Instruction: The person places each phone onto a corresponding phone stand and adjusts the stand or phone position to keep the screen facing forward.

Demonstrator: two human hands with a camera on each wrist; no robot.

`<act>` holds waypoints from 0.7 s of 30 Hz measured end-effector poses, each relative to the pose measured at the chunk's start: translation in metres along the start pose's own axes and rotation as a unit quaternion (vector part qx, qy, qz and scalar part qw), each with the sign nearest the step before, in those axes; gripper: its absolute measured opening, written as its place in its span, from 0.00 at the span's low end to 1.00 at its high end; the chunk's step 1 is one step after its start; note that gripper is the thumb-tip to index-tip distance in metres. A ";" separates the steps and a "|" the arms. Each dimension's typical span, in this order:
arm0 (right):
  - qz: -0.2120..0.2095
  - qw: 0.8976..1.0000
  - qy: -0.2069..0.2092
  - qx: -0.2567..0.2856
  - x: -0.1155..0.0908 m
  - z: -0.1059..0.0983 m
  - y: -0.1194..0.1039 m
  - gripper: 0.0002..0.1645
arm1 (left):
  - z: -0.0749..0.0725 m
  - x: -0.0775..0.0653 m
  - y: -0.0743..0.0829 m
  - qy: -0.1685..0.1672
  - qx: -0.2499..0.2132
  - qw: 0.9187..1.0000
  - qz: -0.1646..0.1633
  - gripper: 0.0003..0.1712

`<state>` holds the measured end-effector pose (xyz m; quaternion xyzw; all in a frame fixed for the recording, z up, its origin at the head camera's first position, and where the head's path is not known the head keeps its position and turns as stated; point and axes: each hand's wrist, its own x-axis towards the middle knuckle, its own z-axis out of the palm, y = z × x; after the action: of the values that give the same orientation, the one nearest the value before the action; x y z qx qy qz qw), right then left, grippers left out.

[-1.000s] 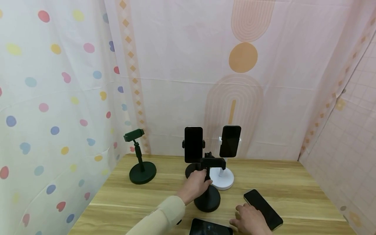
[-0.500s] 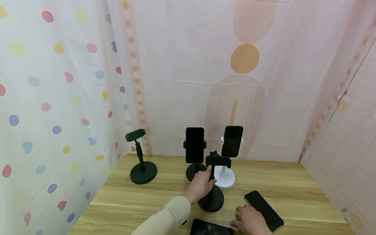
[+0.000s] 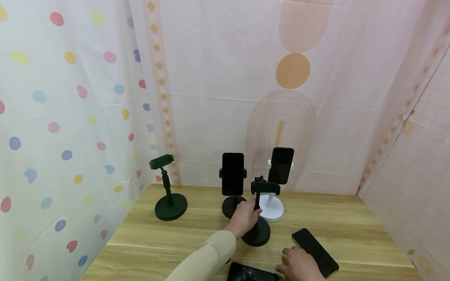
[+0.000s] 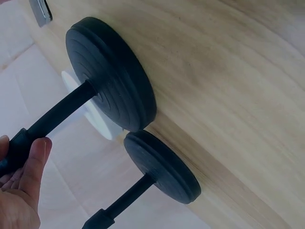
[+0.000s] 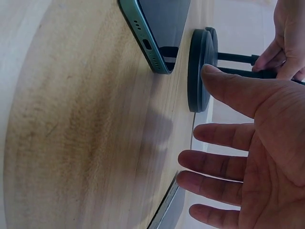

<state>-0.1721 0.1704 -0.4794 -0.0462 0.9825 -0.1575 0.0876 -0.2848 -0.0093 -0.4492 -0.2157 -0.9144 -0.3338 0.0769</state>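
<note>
Gripping front blk stand (image 3: 258,234) mid-table w/ L hand (image 3: 243,219), curling thumb + fingers round its stem; can't tell whether lifted or not. Holding R hand (image 3: 300,263) low over wooden table (image 3: 151,246) w/ fingers straight + spread, btwn loose phone (image 3: 316,253) and dark flat device (image 3: 251,273); can't tell if touching either. Seeing just behind gripped stand a rear blk stand (image 3: 230,207) w/ upright phone (image 3: 233,173), plus wht stand (image 3: 272,210) w/ slightly tilted phone (image 3: 281,166). Spotting also grn stand (image 3: 171,207), well apart.
</note>
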 end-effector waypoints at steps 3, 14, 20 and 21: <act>0.002 1.000 -0.002 0.002 0.000 0.000 0.000 0.28 | 0.002 0.005 0.001 0.003 -0.003 1.000 -0.005 0.05; 0.003 1.000 -0.008 0.010 0.000 0.000 0.002 0.28 | 0.006 0.019 -0.001 0.003 -0.012 1.000 -0.023 0.04; -0.002 1.000 -0.006 0.013 0.000 0.001 0.000 0.27 | 0.003 0.019 0.000 -0.012 -0.006 1.000 -0.023 0.05; -0.001 1.000 -0.007 0.013 0.000 0.001 -0.001 0.27 | 0.003 0.019 0.000 -0.015 -0.006 1.000 -0.023 0.05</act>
<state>-0.1717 0.1697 -0.4800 -0.0472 0.9798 -0.1697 0.0951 -0.3017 -0.0015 -0.4462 -0.1999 -0.9180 -0.3381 0.0541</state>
